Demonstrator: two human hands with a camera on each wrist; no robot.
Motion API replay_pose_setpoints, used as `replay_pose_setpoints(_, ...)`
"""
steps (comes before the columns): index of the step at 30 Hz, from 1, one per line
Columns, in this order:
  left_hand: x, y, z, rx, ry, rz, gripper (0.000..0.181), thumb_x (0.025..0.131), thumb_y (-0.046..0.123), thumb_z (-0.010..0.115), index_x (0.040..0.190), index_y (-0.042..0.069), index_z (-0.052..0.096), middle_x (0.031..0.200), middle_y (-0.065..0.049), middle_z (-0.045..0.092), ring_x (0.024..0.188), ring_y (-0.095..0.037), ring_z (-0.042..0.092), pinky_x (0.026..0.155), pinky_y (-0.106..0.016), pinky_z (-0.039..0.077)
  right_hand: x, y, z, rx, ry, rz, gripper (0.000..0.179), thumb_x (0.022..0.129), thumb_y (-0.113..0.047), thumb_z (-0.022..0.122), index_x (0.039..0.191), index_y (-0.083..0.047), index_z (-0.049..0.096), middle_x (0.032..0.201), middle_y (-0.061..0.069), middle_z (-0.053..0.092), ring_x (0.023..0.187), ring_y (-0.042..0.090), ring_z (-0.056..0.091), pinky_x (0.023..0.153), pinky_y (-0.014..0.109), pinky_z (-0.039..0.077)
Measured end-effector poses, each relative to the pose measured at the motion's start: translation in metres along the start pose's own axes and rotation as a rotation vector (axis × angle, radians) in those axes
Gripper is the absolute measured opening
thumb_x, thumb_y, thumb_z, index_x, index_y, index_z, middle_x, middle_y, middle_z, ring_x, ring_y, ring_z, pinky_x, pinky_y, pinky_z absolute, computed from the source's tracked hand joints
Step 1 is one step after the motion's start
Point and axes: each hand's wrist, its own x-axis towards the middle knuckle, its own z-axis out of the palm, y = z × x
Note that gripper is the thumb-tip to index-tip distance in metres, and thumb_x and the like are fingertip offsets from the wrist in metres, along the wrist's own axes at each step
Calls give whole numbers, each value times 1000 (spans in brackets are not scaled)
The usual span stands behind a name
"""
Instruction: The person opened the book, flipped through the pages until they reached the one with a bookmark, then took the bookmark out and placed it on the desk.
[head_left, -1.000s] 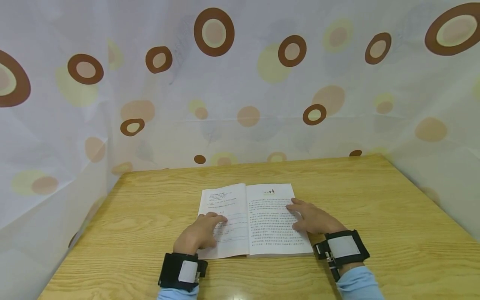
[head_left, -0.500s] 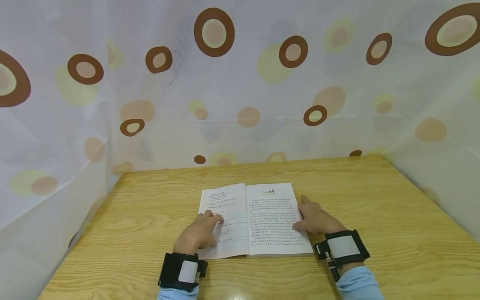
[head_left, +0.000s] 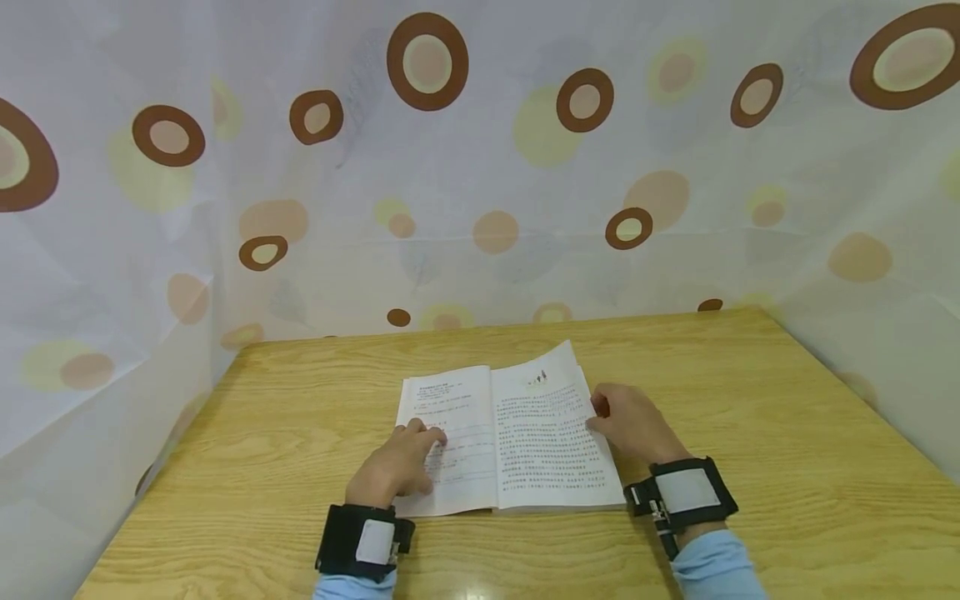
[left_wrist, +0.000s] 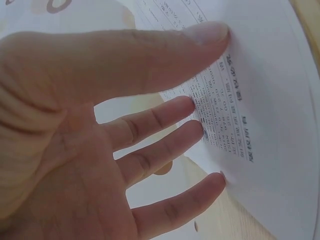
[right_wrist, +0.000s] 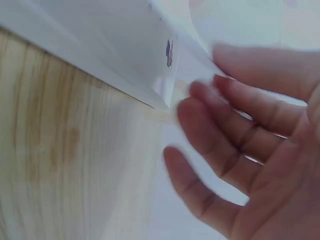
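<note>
An open book [head_left: 525, 467] lies on the wooden table, with printed text on both pages. The upper right corner of its right page [head_left: 558, 362] is raised and bent upward. My right hand [head_left: 633, 421] pinches that page at its outer edge between thumb and index finger; in the right wrist view its other fingers [right_wrist: 192, 175] are loosely bent beside the edge. On the left page [head_left: 450, 492] rests my left hand [head_left: 393, 467]. The left wrist view shows its thumb [left_wrist: 150, 62] and fingertips touching the paper, fingers spread and fairly straight.
The wooden table [head_left: 300, 400] extends around the book on all sides. A pale sheet [head_left: 495, 150] with brown and yellow circles stands behind the table and along both sides. Both wrists carry black straps [head_left: 686, 492] over light blue sleeves [head_left: 716, 571].
My right hand has moved from lying on the right page to its edge and taken hold of it, and the page's upper corner has lifted. The left hand has stayed nearly still.
</note>
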Motion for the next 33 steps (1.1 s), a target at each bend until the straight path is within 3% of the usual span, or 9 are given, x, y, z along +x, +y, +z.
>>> replay_pose_setpoints(4,0,1,-1,0,0,0,56,62,0,75,113,14,58,108,-9,49,91,-25,42,64,-36,47,0,3,-2,27,45,25,8,78,-6,66,72,-4,61,65,4,52,57,16,46,49,28,38)
replay_pose_setpoints(16,-1,4,-2,-13,-10,-8,56,62,-1,75,113,14,58,108,-9,49,90,-25,42,64,-36,46,0,5,0,14,27,-14,7,80,-7,65,73,-3,65,62,2,52,53,13,45,46,27,36)
replay_pose_setpoints(18,-1,4,-3,-12,-11,-8,56,62,-1,75,113,14,58,108,-9,49,91,-25,42,64,-36,46,1,4,-1,57,18,-50,10,83,-11,62,77,-4,66,64,2,54,55,13,46,48,27,39)
replay_pose_setpoints(21,-1,4,-3,-8,-10,-7,56,62,0,75,114,14,58,108,-9,48,91,-25,42,64,-36,46,5,-2,-4,221,-8,-113,22,92,-22,53,82,-6,65,70,3,57,63,17,51,56,30,44)
replay_pose_setpoints(24,-1,4,-4,2,-5,-5,56,62,0,75,113,14,58,108,-8,49,90,-25,42,65,-36,47,6,-15,-7,442,-80,-156,37,98,-32,38,93,-5,63,81,8,60,76,22,55,70,40,48)
replay_pose_setpoints(27,-1,5,-4,9,2,3,56,61,0,76,113,13,58,107,-9,49,89,-25,43,65,-36,47,5,-29,-5,554,-169,-162,45,100,-34,27,117,-3,55,97,12,61,86,25,55,81,50,45)
replay_pose_setpoints(29,-1,5,-4,10,4,5,56,61,1,76,112,14,58,106,-9,49,89,-25,43,65,-37,47,5,-37,-1,539,-236,-167,45,100,-34,24,130,-7,46,107,14,59,91,25,54,83,53,43)
replay_pose_setpoints(32,0,5,-3,10,10,12,56,61,1,77,112,14,59,106,-9,50,88,-25,43,64,-37,47,3,-45,9,427,-329,-214,44,99,-32,30,139,-15,34,119,13,56,102,23,52,87,52,41)
replay_pose_setpoints(33,0,5,-3,9,11,12,56,60,1,77,112,14,59,106,-9,50,88,-25,43,64,-37,48,3,-47,13,374,-360,-242,44,99,-31,34,139,-15,33,111,11,59,96,19,54,87,49,41)
